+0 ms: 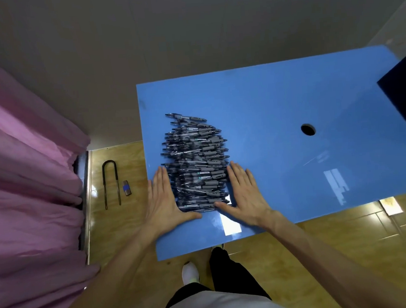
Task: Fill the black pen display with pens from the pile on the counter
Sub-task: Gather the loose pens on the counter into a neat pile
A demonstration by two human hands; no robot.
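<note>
Left hand (163, 200) and right hand (244, 194) lie flat, fingers straight, flanking the pen pile (195, 161); black display (403, 96) cut off beyond pile at surface (278, 105) edge.

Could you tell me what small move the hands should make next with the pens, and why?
Probably curl the fingers of the right hand round a few pens at the near edge of the pile and lift them. Both hands lie flat and open against the pile's sides, the left hand opposite, so nothing is held yet, and the black display waits at the far right of the blue counter.
</note>
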